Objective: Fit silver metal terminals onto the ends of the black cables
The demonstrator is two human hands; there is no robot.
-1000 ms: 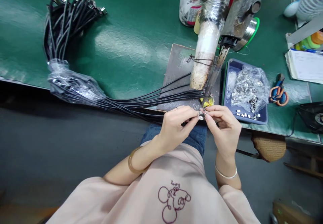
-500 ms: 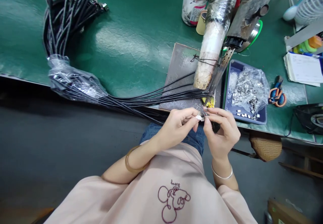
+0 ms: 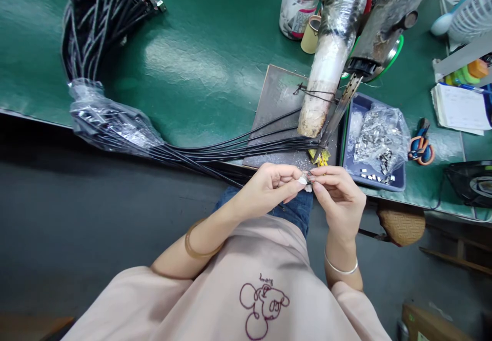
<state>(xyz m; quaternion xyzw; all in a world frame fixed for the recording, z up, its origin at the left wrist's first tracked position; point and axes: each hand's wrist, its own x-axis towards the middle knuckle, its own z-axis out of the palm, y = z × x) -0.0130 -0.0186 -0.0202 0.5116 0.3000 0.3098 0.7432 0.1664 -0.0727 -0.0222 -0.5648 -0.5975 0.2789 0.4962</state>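
My left hand (image 3: pixel 274 186) and my right hand (image 3: pixel 339 193) meet at the bench's front edge, above my lap. The fingers of both are closed in a pinch around a small dark piece (image 3: pixel 309 177). It may be a cable end; its kind is too small to tell. Something white shows at my left thumb tip. Just behind the fingers, a soldering iron (image 3: pixel 340 111) slants down, its tip near a yellow bit (image 3: pixel 322 157). Black cables (image 3: pixel 215 151) run from the left across a grey board (image 3: pixel 271 92), and some pass behind my left hand.
A plastic-wrapped cable bundle (image 3: pixel 111 121) lies at left. A white pipe (image 3: pixel 321 82) hangs over the board. To the right are a blue tray (image 3: pixel 402 179) with a bag of small metal parts (image 3: pixel 378 136), orange-handled pliers (image 3: pixel 422 149) and papers (image 3: pixel 459 108). Behind stands a tub (image 3: pixel 298 5).
My fingertips have shifted slightly around the small piece, and my right fingers sit closer to my left ones. The view has moved a little. The bench things lie as before.
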